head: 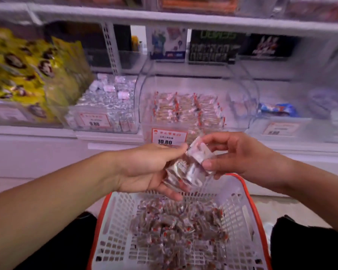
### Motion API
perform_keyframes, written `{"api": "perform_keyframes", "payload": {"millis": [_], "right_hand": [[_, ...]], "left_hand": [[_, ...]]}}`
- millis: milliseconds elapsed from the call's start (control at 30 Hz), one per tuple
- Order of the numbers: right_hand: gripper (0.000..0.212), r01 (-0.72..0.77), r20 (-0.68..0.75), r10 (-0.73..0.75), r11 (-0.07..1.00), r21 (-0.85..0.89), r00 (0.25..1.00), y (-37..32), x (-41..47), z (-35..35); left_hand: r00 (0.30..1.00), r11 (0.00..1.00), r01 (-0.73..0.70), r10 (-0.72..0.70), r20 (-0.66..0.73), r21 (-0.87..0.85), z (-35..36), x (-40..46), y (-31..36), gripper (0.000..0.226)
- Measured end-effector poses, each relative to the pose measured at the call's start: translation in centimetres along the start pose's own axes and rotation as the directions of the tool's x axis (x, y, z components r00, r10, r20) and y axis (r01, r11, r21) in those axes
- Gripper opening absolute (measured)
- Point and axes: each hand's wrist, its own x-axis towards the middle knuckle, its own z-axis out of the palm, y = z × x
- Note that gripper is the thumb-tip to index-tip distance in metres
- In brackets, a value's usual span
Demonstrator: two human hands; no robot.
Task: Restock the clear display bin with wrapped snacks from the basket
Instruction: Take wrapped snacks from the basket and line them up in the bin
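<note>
Nearest the camera sits a white slotted basket with an orange rim, its floor covered by a loose heap of small wrapped snacks. Above its far edge the person's left hand curls around a bunch of clear-wrapped snacks, thumb on top and fingers beneath. The right hand pinches the same bunch from the other side between thumb and fingertips. Straight behind the hands stands the clear display bin, its lid raised, holding rows of red-tipped packets above a price label reading 10.80. Yellow bags fill the shelf at left.
</note>
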Motion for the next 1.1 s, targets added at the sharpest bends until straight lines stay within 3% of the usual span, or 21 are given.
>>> {"api": "perform_keyframes", "payload": {"millis": [133,300,467,533,700,833,900,1100], "right_hand": [[0.031,0.138,-0.173,-0.113,0.980,0.144,0.978,-1.8,0.0,-0.6],[0.032,0.103,-0.249,-0.022,0.943,0.318,0.968,-1.6,0.7,-0.5],[0.027,0.127,-0.217,-0.140,0.989,-0.069,0.966,-1.5,1.4,-1.3],[0.030,0.163,-0.165,-0.181,0.980,-0.115,0.970,-1.8,1.5,-2.0],[0.039,0.215,0.138,-0.188,0.950,-0.225,0.973,-2.9,1.1,-4.4],[0.044,0.271,-0.042,-0.289,0.933,-0.236,0.957,-2.4,1.7,-3.8],[0.051,0.300,-0.092,-0.338,0.910,-0.286,0.937,-2.4,2.1,-3.1],[0.064,0.304,-0.061,-0.405,0.770,-0.561,0.912,-2.7,2.3,-2.5]], "left_hand": [[0.989,0.983,-0.120,0.131,0.073,-0.139,0.6,-0.3,2.4,0.051],[0.985,0.966,-0.156,0.168,0.042,-0.209,0.2,0.7,2.8,0.042],[0.991,0.963,-0.106,0.122,0.052,-0.250,0.1,1.7,2.5,0.037],[0.990,0.964,-0.115,0.129,0.047,-0.238,0.0,1.8,2.4,0.036],[0.985,0.970,-0.148,0.162,0.053,-0.195,-1.0,1.3,2.9,0.040],[0.981,0.982,-0.152,0.163,0.102,-0.111,-1.1,1.3,3.3,0.044],[0.981,0.984,-0.167,0.172,0.092,-0.061,-0.7,1.6,3.3,0.036],[0.979,0.971,-0.203,0.204,0.002,0.129,-0.1,1.9,2.8,0.036]]}}
